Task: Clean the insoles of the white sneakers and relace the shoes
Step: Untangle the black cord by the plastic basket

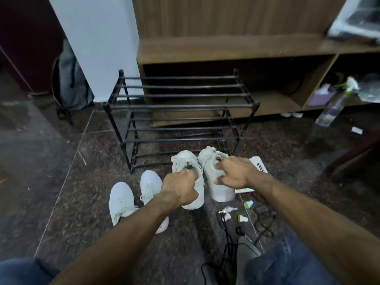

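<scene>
You've got two pairs of white sneakers down on the dark speckled floor [86,202], four shoes in total. The pair you're working on sits right in front of the black metal shoe rack [181,105], toes pointing at it, the two shoes side by side and just about touching. Your left hand [181,189] has its grip curled into the opening of the left sneaker [185,161], fingers tucked in at the collar. Your right hand [236,171] is clamped over the right sneaker [218,192], fingers hooked in near the tongue and laces. Both shoes are laced, laces loose and messy.

The other pair [131,198] lies just to your left of those, also laced, nobody touching them.

Shoe rack: two tiers of bars, nothing sitting on either. Behind it a wooden shelf unit [226,50]; the open cubby on the right holds something purple and a few blurry bits I can't make out. A clear plastic bottle [331,112] leans at its front edge.

By the right sneaker, a white printed sheet [259,163] on the floor. Nearer you: black cables [226,239], two small yellow-and-white bits, and something pinkish. Grey backpack [72,85] off in the left corner.
</scene>
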A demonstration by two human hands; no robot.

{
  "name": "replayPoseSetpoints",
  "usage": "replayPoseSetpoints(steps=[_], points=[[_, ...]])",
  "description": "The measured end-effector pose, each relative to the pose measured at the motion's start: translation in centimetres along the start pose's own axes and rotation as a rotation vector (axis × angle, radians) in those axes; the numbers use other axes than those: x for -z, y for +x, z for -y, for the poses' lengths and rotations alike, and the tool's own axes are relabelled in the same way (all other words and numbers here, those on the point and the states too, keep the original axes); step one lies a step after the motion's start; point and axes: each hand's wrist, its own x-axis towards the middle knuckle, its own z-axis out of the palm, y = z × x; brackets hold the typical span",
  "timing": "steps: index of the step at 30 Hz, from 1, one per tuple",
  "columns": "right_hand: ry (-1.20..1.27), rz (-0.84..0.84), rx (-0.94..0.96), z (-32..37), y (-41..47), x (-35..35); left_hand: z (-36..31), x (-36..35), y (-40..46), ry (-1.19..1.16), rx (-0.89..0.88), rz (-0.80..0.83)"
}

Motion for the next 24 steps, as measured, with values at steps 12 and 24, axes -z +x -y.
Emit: replayPoseSetpoints(steps=[12,24], points=[[-0.083,-0.429,-0.025,-4.2,-4.0,13.5,-3.0,14.6,1.5,0.135,-0.11,-0.415],[0.036,-0.523,-0.14,-11.1,8.9,14.7,-3.2,16.1,16.8,0.25,-0.072,-0.422]])
